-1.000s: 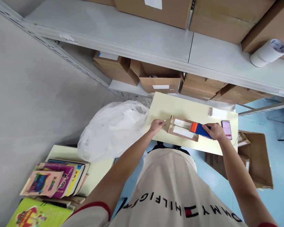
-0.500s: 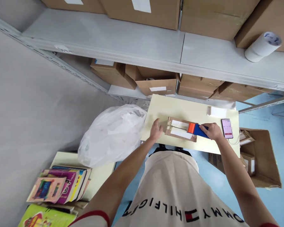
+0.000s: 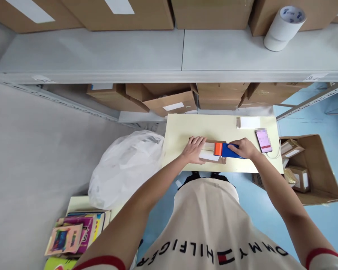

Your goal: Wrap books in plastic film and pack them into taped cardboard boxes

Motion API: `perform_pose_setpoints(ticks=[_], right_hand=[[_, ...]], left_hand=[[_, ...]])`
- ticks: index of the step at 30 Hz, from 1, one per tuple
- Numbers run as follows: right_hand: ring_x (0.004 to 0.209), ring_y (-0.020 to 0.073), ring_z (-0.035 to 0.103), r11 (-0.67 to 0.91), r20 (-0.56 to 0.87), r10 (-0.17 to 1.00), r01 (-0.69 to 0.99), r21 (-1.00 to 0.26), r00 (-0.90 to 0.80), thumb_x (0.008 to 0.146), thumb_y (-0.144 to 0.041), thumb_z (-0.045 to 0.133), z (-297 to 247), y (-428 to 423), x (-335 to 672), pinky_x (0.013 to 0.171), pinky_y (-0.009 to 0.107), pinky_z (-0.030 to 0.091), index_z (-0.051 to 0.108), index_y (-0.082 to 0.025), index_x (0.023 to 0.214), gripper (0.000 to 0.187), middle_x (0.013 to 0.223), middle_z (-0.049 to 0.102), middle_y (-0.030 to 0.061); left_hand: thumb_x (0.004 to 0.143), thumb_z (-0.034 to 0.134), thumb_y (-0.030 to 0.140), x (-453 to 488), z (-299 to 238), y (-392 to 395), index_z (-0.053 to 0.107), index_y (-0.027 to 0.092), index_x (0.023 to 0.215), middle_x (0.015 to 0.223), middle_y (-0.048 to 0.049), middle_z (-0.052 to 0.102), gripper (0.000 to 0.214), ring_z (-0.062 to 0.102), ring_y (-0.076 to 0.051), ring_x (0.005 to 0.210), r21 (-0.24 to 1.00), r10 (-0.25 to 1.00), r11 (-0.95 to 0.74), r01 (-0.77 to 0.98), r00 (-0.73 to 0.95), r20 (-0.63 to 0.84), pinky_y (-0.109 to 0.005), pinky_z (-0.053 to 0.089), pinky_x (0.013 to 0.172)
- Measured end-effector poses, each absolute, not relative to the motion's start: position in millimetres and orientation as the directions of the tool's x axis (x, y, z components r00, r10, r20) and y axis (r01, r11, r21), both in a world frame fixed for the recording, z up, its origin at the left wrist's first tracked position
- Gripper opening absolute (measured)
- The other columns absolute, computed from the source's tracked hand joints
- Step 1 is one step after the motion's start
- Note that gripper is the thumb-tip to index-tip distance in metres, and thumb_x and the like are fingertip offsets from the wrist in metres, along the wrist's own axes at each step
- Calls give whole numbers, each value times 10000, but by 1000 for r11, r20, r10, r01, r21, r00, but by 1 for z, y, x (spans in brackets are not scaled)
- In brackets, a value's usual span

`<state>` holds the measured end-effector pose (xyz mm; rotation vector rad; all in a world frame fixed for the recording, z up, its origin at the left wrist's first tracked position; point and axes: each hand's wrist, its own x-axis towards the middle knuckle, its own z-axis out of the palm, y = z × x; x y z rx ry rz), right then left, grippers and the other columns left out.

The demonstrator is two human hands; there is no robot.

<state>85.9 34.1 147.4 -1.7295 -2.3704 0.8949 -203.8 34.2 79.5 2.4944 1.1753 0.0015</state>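
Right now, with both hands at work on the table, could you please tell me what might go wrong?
The left hand lies on the box close to the orange end of the blue tool, so a slip might catch it. The phone lies near the right hand, so a wide swing could knock it.

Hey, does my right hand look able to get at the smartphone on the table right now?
Probably, once it lets go: the right hand grips the blue-and-orange tape dispenser, but the smartphone lies close by on the table, with nothing visible between them.
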Motion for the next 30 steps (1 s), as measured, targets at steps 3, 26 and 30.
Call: perform_pose_setpoints(ticks=[3,26,30], right_hand=[[724,202,693,205,-292,874,840,-503,-389,933,-571,457,149,36,88,662,289,474,784,-263,911,450,796,779,29],[877,235,712,131,-440,845,915,-382,-305,967,-516,408,94,19,127,702,293,484,760,-261,1076,448,963,785,64],[868,258,710,139,-506,811,938,-318,-292,952,-535,437,106,23,162,697,314,486,769,-260,1061,444,928,781,77]], left_hand=[[574,738,581,-200,80,32,261,71,1527,1483,-226,421,1182,356,-405,1368,319,740,-589,742,654,-156,-511,101,1191],[847,557,496,-136,77,-2,196,105,1571,1647,-166,169,898,110,-325,1531,286,635,-663,692,722,-275,-501,12,1226],[858,572,476,-138,74,-1,247,116,1561,1642,-164,192,854,126,-325,1529,288,648,-652,702,712,-270,-508,36,1229]])
